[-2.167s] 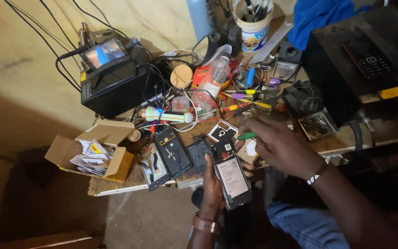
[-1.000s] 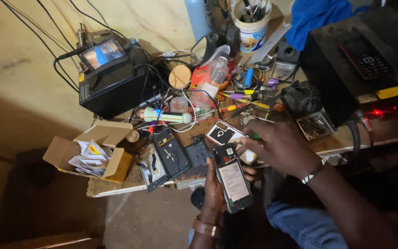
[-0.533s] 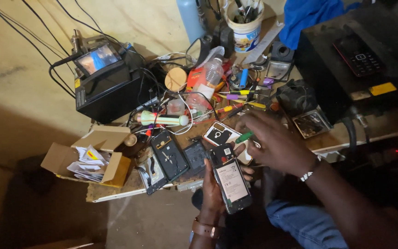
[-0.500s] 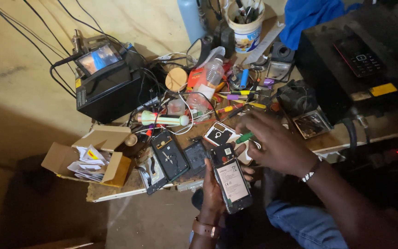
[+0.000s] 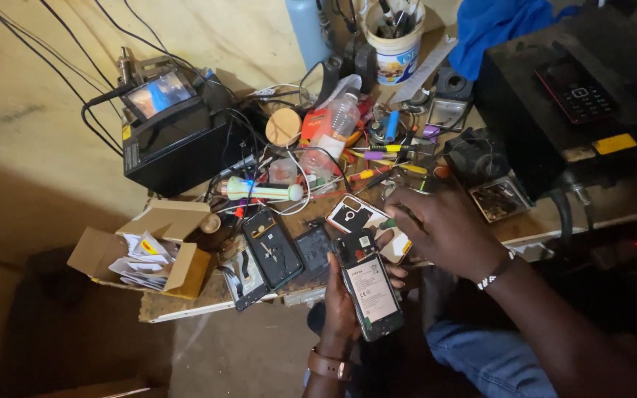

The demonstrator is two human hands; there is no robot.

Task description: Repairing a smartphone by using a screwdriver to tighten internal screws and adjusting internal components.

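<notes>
My left hand (image 5: 342, 295) grips an opened phone (image 5: 369, 286) from below, its back cover off and the battery showing. My right hand (image 5: 444, 227) rests on the bench edge just right of it, fingers curled around a small green-handled screwdriver (image 5: 388, 222) whose tip points toward the phone's top. A white phone back cover (image 5: 355, 215) lies under the right hand's fingertips. Two more dismantled phones (image 5: 273, 247) lie flat to the left of the held one.
A cluttered wooden bench (image 5: 186, 306) holds an open cardboard box (image 5: 141, 250) at left, a black power unit with a small screen (image 5: 175, 133), a lit torch (image 5: 259, 191), several screwdrivers (image 5: 385, 151), a white tool bucket (image 5: 396, 37) and a black box with a keypad phone (image 5: 576, 92).
The right hand has drawn slightly nearer the held phone. The view has shifted a little; the left hand and phone stay put.
</notes>
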